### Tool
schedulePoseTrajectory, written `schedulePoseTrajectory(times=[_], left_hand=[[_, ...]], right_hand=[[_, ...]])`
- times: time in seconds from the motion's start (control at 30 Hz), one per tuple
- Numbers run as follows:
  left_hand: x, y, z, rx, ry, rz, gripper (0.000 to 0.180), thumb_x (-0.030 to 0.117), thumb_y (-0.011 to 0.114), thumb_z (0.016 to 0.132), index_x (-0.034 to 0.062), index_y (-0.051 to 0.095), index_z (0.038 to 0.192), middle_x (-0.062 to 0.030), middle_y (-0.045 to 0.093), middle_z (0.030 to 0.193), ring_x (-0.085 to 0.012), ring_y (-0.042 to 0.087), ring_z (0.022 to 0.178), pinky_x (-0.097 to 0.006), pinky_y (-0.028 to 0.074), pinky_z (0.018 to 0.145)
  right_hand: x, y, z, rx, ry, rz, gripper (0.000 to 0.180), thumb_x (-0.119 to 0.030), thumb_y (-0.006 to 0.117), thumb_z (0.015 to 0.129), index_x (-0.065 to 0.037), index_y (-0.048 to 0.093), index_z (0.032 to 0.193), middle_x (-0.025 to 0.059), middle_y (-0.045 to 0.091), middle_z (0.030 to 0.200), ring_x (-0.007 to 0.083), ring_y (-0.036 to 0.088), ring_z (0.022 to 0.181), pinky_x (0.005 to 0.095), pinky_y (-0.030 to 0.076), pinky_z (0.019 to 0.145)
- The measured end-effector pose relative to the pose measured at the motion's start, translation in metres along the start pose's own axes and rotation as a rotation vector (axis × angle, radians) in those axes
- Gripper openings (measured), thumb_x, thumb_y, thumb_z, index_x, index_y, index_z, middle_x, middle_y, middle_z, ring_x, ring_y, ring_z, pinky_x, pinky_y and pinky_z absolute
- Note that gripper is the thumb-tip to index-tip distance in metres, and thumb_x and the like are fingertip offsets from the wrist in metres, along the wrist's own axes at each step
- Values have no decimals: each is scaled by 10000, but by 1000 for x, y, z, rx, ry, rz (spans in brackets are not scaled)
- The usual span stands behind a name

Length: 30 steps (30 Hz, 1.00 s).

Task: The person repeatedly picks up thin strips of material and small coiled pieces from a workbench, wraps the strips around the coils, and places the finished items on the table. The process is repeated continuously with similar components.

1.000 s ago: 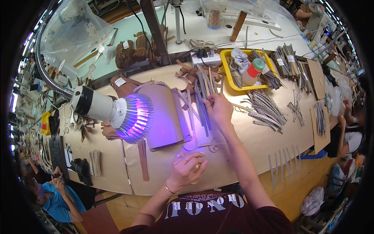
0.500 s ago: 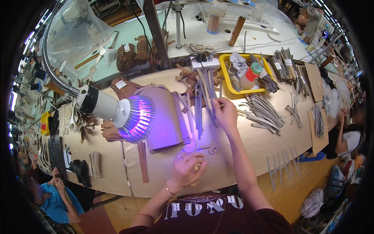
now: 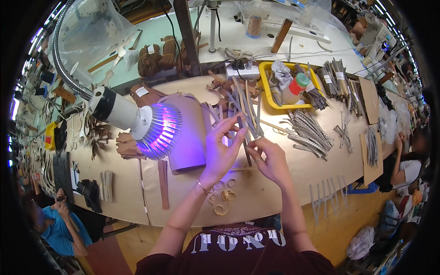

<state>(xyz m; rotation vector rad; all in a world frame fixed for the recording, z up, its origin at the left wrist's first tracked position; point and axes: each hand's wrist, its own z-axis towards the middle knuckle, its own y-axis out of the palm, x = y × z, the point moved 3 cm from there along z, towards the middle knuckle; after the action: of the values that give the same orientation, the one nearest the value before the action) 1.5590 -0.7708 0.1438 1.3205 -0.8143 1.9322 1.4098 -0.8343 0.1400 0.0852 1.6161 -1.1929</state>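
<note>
Between my two hands is a narrow dark grey strip [image 3: 248,158]. The fingertips of my left hand [image 3: 223,149] pinch its upper part. My right hand [image 3: 270,160] pinches the same strip lower down, thumb against forefinger. Just beyond my fingers lies a loose bunch of grey and tan strips [image 3: 250,105], partly covered by the hands. Several small tan rings [image 3: 221,210], like coiled strip, lie on the table by my left wrist. To the left of my left hand stands a curved brown panel [image 3: 190,123], lit purple by a lamp [image 3: 160,130].
A yellow tray [image 3: 286,106] with a green-capped bottle [image 3: 295,87] stands at the far right. Bundles of silvery braided strips [image 3: 311,133] lie beside it. The lamp's metal gooseneck [image 3: 57,50] arches in from the left. A person in blue [image 3: 68,229] sits at the far left.
My left hand has come up and rightward to the strips, uncovering the rings. My right hand has dropped back toward me from the bunch, and both now hold one strip.
</note>
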Motion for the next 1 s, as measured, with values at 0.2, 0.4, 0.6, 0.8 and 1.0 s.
schedulePoseTrajectory(times=[0.2,0.4,0.6,0.8,1.0], left_hand=[[27,-9,-25,60,292,220,256,23,722,833,52,731,1087,-36,714,945,-115,640,793,-264,456,719],[40,-12,-44,20,678,649,373,81,711,751,112,730,1122,-18,713,1081,-111,670,793,-283,401,820],[44,-13,-57,-24,686,682,417,74,697,743,141,725,1154,-23,686,1158,-75,662,776,-252,371,903],[42,-11,-61,-22,741,741,407,56,706,767,192,731,1149,-3,665,1187,-50,651,763,-242,346,945],[39,-9,-62,-17,754,746,383,90,726,765,194,737,1133,12,655,1199,-51,638,785,-248,381,849]], right_hand=[[-21,-18,-26,144,100,121,107,-108,697,882,-29,654,938,68,633,846,182,583,693,306,461,643],[-53,-23,-55,33,248,779,95,-57,654,929,6,673,998,23,636,899,86,567,785,253,455,702],[-61,-27,-60,89,240,798,87,-26,625,937,18,680,988,33,638,857,83,562,777,238,450,722],[-60,-28,-59,87,209,733,86,-44,618,943,19,670,968,26,624,836,72,535,748,229,434,697],[-59,-24,-59,100,221,725,84,-53,580,958,13,630,940,18,595,824,68,506,723,231,421,677]])
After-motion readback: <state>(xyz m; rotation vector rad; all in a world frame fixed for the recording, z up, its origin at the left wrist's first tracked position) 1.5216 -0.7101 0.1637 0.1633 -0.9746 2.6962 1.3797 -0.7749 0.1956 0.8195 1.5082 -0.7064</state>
